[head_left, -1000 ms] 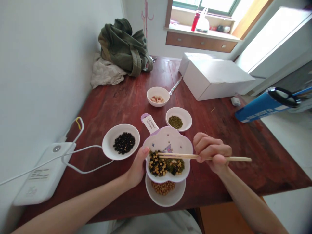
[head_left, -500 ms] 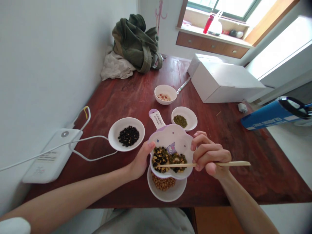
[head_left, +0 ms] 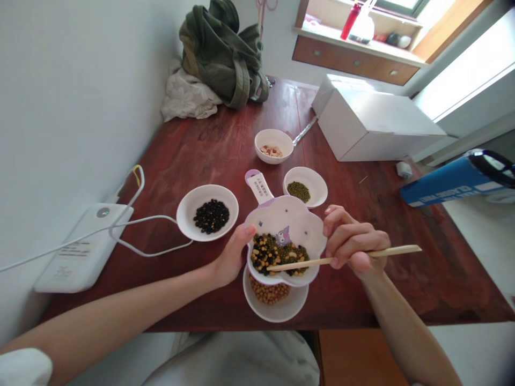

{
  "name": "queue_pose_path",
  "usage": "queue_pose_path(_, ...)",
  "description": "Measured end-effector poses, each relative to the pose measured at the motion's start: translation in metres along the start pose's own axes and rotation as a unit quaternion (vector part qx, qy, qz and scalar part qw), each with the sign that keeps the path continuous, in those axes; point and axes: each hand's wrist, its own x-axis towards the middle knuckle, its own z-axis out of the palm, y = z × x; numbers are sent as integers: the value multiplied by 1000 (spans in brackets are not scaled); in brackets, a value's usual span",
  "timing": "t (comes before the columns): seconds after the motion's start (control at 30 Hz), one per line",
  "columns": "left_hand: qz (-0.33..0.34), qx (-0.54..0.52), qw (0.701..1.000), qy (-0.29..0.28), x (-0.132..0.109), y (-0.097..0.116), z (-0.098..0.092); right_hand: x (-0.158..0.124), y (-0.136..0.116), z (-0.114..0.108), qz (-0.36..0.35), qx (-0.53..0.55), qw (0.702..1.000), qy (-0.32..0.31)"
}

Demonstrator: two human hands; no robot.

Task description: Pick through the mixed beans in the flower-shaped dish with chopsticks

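- Two hands, low center: left hand (head_left: 231,256) grips a flower-shaped bowl (head_left: 293,214) by its rim; right hand (head_left: 354,241) pinches wooden chopsticks (head_left: 394,249), tips over mixed beans (head_left: 267,254).
- Below, a white bowl (head_left: 277,312) sits near the red wooden table's (head_left: 354,316) front edge.

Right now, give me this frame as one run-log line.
left hand: holds flower-shaped bowl | right hand: holds chopsticks, tips over mixed beans | below: white bowl of yellow beans

The left hand (head_left: 231,256) grips a white flower-shaped bowl (head_left: 284,214) of mixed black, green and yellow beans (head_left: 267,256), while the right hand (head_left: 354,238) holds pale wooden chopsticks (head_left: 396,249) across them, above a round white bowl (head_left: 281,310) of yellow soybeans near the edge of the dark red wooden table (head_left: 161,214).
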Motion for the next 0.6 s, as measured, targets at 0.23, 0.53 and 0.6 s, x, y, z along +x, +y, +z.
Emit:
queue_pose_path(0.23, -4, 11, 1000, -4, 1, -2, 0, -2, 2, -5, -1, -4, 1000, 11)
queue_pose_path(0.53, -12, -5, 1000, -4, 1, 0, 3, -2, 3, -1, 7, 3, 1000, 4)
queue_pose_path(0.6, -11, -3, 1000, -5, 1, -1, 2, -2, 2, -1, 8, 0, 1000, 2)
